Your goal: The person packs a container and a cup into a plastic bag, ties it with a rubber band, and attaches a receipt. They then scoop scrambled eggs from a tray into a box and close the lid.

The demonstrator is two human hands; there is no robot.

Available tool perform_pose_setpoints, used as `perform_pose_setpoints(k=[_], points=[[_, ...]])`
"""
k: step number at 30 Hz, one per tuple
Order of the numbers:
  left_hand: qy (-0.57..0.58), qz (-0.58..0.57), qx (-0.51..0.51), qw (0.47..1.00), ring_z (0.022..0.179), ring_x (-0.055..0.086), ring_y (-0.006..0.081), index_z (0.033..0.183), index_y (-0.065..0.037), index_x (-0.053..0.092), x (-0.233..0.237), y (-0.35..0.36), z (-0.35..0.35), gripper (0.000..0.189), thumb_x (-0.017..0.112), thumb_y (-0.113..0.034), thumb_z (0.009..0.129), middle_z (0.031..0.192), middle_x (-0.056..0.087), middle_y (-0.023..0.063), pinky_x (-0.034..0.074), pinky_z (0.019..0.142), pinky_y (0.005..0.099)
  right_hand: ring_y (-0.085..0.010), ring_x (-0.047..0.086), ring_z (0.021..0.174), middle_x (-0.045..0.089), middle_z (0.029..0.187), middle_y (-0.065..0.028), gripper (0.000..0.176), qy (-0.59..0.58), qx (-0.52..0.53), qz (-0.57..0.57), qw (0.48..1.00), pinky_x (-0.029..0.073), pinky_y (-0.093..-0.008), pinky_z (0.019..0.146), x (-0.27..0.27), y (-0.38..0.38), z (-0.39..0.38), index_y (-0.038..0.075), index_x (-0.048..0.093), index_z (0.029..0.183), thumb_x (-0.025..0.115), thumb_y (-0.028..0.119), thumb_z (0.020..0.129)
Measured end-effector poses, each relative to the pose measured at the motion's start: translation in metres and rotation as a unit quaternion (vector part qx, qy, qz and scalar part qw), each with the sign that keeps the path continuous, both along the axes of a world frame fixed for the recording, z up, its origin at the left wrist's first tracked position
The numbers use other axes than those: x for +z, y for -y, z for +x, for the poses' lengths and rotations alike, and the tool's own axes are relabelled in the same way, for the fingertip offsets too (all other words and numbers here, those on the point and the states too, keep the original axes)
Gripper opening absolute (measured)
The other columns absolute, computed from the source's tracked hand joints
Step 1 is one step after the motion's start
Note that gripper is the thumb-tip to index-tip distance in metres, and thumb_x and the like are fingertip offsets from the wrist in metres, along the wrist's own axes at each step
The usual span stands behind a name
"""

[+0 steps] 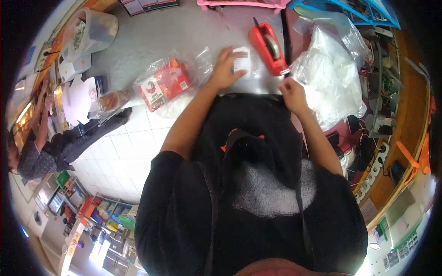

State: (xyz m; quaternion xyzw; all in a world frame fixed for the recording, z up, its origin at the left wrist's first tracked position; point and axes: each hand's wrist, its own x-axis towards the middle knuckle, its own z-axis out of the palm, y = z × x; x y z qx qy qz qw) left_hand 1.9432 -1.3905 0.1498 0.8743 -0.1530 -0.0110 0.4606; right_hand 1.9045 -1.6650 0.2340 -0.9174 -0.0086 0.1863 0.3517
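My left hand (224, 69) lies on the metal counter with its fingers spread. Its fingertips and thumb touch the edge of a small white printed slip (241, 60). Just below the cutting end of a red tape dispenser (269, 49), my right hand (293, 95) is closed, thumb and fingers pinched together. Whatever that pinch holds, if anything, is too small to make out. Beside my left forearm, a red and white box (166, 83) sits in a clear plastic bag (200, 60).
Clear plastic bags (329, 73) are heaped on the right. A pink tray (244, 3) and a blue basket (373, 16) stand at the back. A translucent tub (99, 30) and a wrapped brown item (113, 100) are on the left, where another person (39, 156) stands.
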Motion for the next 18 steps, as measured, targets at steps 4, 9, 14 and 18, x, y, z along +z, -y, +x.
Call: perform_pose_setpoints(k=[4, 9, 14, 18], points=[[0.023, -0.013, 0.036, 0.999, 0.13, 0.035, 0.04, 0.125, -0.014, 0.057, 0.001, 0.007, 0.0, 0.068, 0.082, -0.034, 0.065, 0.136, 0.041, 0.0216, 0.03, 0.108, 0.0478, -0.0361, 0.063, 0.077, 0.065, 0.082, -0.0162, 0.017, 0.043, 0.09, 0.123, 0.987, 0.047, -0.0439, 0.068, 0.003, -0.051, 0.04, 0.004, 0.062, 0.085, 0.063, 0.021, 0.083], [0.018, -0.014, 0.064, 0.998, 0.125, 0.039, 0.0381, 0.122, -0.012, 0.058, -0.003, 0.011, 0.002, 0.073, 0.085, -0.035, 0.058, 0.131, 0.045, 0.0188, 0.034, 0.106, 0.0465, -0.032, 0.066, 0.084, 0.068, 0.087, -0.0132, 0.026, 0.048, 0.221, -0.103, 0.969, 0.051, -0.0435, 0.073, -0.022, -0.118, 0.085, 0.007, 0.067, 0.091, 0.068, 0.03, 0.079], [0.008, -0.016, 0.07, 0.997, 0.128, 0.037, 0.0353, 0.125, -0.013, 0.056, -0.004, 0.012, -0.001, 0.078, 0.088, -0.026, 0.056, 0.137, 0.041, 0.0171, 0.033, 0.107, 0.0448, -0.0309, 0.068, 0.088, 0.069, 0.092, -0.0149, 0.037, 0.066, 0.204, -0.197, 0.957, 0.054, -0.0414, 0.075, -0.008, -0.11, 0.09, 0.005, 0.068, 0.096, 0.072, 0.035, 0.075], [0.012, -0.021, 0.075, 0.997, 0.129, 0.037, 0.0362, 0.125, -0.012, 0.056, -0.01, 0.011, 0.001, 0.079, 0.088, -0.033, 0.055, 0.137, 0.041, 0.0182, 0.033, 0.107, 0.0446, -0.0309, 0.068, 0.086, 0.068, 0.089, -0.0176, 0.038, 0.085, 0.191, -0.226, 0.952, 0.054, -0.0427, 0.073, 0.0, -0.075, 0.087, 0.004, 0.067, 0.096, 0.074, 0.034, 0.074]])
